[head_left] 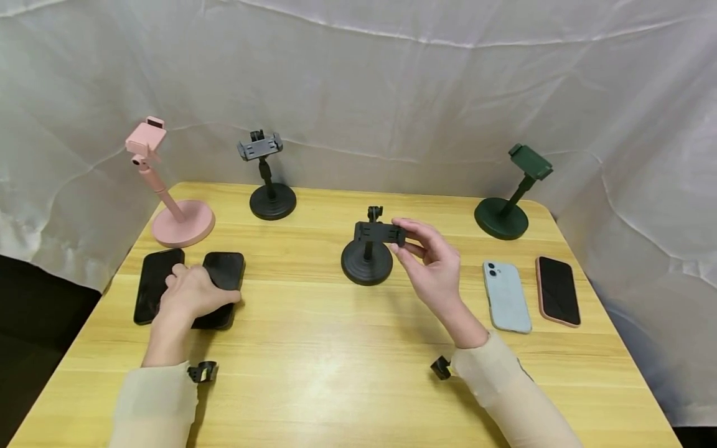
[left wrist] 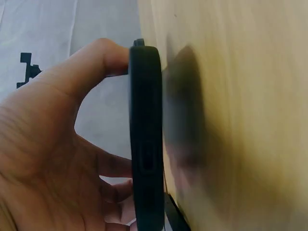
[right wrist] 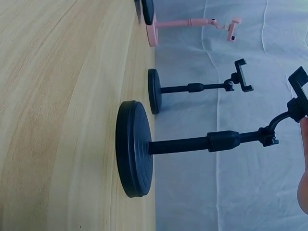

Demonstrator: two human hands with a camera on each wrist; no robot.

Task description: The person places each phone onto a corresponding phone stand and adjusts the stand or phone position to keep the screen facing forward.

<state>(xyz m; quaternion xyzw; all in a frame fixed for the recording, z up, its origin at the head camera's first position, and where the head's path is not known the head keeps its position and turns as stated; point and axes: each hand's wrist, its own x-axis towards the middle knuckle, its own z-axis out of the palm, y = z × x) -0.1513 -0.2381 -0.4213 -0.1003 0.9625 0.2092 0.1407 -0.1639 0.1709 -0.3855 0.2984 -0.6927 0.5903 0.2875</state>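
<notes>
Phone (head_left: 225, 269): black, at the counter's (head_left: 313, 361) left, just beside another black phone (head_left: 150, 289); whether lifted, cannot tell.
Left grip (head_left: 193, 292): pinching its edges, seemingly to pick it up; next calls for a clean lift.
Right grip (head_left: 434, 261): pinching one end of the middle stand's (head_left: 364, 267) clamp (head_left: 376, 233), probably steadying it.
Back row: pink stand (head_left: 193, 225), black stand (head_left: 274, 204), green stand (head_left: 500, 221).

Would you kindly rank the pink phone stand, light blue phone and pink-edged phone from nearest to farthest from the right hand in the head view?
1. Light blue phone, right of the right hand
2. Pink-edged phone, farther right
3. Pink phone stand, far left
</notes>
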